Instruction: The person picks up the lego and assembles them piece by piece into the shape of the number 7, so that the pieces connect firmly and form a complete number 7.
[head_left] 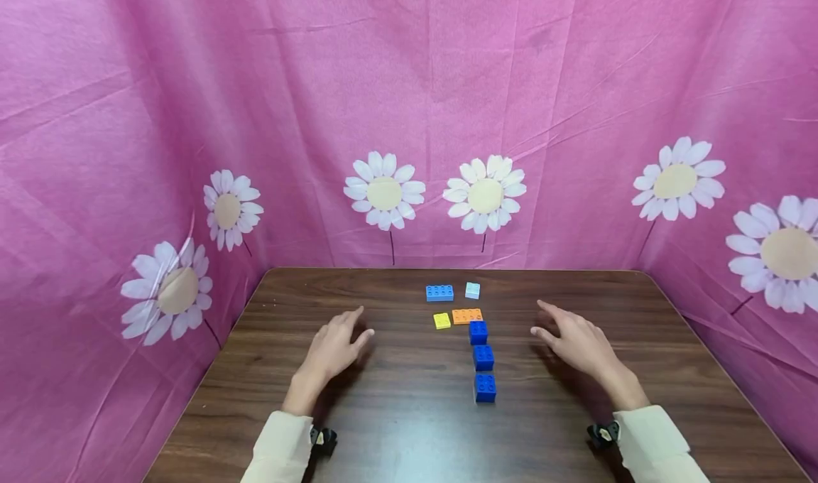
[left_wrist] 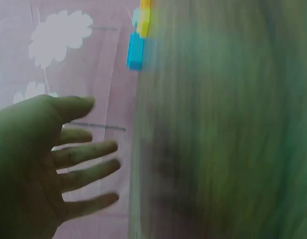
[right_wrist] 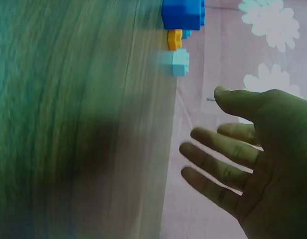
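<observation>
My left hand [head_left: 334, 344] is over the table left of the toy bricks, its fingers spread and holding nothing. On the other side, my right hand [head_left: 578, 341] hovers with fingers apart, also holding nothing. Between them a dark blue brick [head_left: 478, 332], a second one [head_left: 483, 357] and a third [head_left: 485, 388] form a column toward the near edge. An orange brick [head_left: 467, 316] lies just behind the column, with a small yellow brick [head_left: 442, 321] to its left. Farther back are a lighter blue brick [head_left: 439, 293] and a pale aqua brick [head_left: 472, 290].
The dark wooden table [head_left: 396, 369] carries all the bricks. A pink cloth [head_left: 422, 99] printed with white daisies hangs behind it and along both sides. Black straps with small devices circle both wrists, below pale sleeves [head_left: 658, 440].
</observation>
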A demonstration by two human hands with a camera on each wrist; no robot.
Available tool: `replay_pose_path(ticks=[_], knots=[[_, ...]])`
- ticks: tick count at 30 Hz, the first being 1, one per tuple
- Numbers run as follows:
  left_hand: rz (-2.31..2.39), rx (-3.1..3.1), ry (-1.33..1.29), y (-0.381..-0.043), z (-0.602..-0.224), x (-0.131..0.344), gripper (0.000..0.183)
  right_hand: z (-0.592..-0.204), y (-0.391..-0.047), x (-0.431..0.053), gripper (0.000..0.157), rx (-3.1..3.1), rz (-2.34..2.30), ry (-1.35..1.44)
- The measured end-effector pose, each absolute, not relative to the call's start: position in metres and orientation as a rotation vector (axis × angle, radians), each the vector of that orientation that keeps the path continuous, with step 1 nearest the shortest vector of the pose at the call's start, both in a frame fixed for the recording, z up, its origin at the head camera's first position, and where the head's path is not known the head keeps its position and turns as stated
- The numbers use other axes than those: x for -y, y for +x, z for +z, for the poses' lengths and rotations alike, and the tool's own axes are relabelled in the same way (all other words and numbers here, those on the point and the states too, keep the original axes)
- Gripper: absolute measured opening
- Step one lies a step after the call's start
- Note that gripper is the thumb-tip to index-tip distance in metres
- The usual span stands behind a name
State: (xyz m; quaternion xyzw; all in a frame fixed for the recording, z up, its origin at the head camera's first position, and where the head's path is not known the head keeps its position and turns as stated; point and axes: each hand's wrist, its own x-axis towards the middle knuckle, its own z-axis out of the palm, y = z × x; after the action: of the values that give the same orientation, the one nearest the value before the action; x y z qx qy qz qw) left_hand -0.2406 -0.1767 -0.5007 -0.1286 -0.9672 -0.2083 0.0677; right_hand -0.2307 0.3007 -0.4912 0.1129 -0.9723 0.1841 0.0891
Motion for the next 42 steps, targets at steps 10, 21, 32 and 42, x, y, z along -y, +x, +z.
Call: replay_pose_path(ticks=[10,21,32,42], knots=[[-0.978,2.727,-0.664,-0.220,-0.497,0.123,0.006,-0.485,-0.220,-0.276,0.009,2.844,0.565,0.522],[-1.465,2.710,-1.037,-0.204,-0.511,0.055,0.018,-0.492,-0.215,-0.250,0.016,2.843,0.776,0.667],[-1.465,2.909,-1.079,-0.196,-0.517,0.022,0.041,-0.503,-0.216,-0.232,0.031,2.838,0.878,0.793],[-1.180,2.943,-1.083,-0.191,-0.517,0.013,0.040,-0.510,-0.215,-0.221,0.035,2.847,0.885,0.869]])
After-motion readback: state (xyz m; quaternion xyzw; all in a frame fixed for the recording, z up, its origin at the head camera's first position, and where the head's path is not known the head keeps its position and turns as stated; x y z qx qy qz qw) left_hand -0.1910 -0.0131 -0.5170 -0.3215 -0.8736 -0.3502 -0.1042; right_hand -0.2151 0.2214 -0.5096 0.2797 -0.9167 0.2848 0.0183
